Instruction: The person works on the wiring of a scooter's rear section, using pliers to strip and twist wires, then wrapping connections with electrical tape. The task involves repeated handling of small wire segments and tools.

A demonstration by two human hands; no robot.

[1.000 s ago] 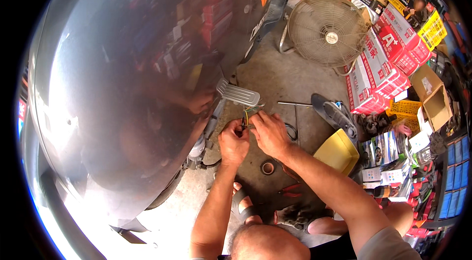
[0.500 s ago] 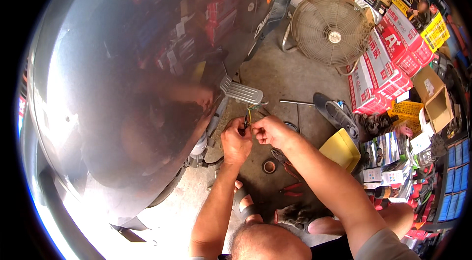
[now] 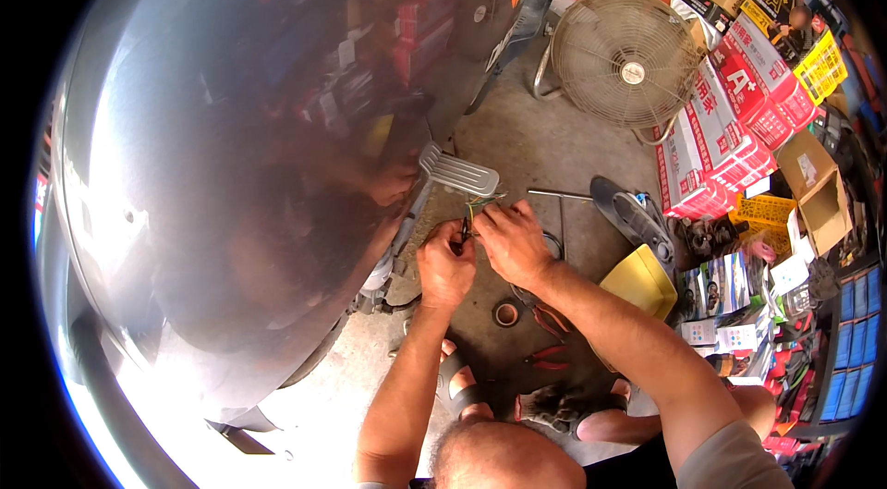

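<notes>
Thin yellow and green wires (image 3: 474, 205) hang just below a ribbed silver metal footrest (image 3: 464, 175) on the side of a large dark, glossy vehicle panel (image 3: 249, 165). My left hand (image 3: 445, 267) is closed at the lower end of the wires, around a slim black piece (image 3: 465, 228) whose kind I cannot make out. My right hand (image 3: 513, 241) is up against the wires from the right. Its fingers are bent and drawn together at them, and the fingertips are partly hidden.
On the concrete floor lie a roll of black tape (image 3: 505, 312), red-handled pliers (image 3: 550, 360), a metal rod tool (image 3: 559, 194) and a yellow tray (image 3: 640, 281). A round floor fan (image 3: 628, 55) stands beyond. Red and white boxes (image 3: 711, 156) are stacked at the right.
My right hand has moved up along the wires, its back now turned more upward and its fingers nearer the footrest. My left hand stays almost in place. The view has shifted slightly.
</notes>
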